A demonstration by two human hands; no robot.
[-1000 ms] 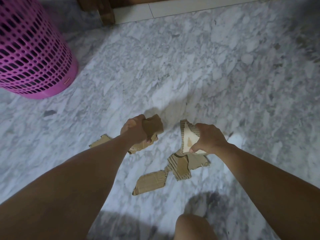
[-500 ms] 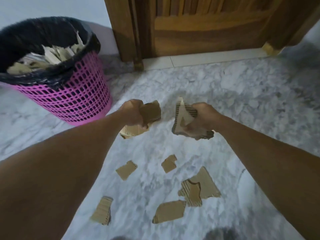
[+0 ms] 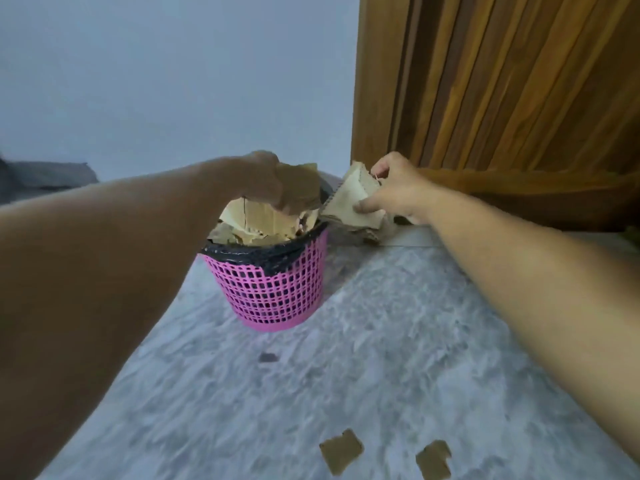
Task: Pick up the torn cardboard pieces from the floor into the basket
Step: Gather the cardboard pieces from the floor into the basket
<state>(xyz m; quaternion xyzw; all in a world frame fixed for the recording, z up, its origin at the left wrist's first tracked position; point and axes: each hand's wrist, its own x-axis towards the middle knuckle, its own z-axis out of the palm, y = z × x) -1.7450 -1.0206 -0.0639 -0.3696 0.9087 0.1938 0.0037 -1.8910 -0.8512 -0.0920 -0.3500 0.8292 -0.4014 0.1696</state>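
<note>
The left hand [image 3: 263, 181] is hiding the basket's [image 3: 277, 289] far rim; motion is blurring the marble floor [image 3: 398, 341].

both arms outstretched; left hand [image 3: 265, 181] curled, apparently gripping; right hand [image 3: 394, 192] pinching with thumb and fingers.

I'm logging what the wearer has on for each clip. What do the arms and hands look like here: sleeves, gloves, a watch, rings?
Both arms are bare as far as the frame shows, with no sleeve in view. The left hand and right hand wear no gloves. No watch or wristband shows on either wrist. Rings cannot be ruled out: the picture is too blurred.
</note>
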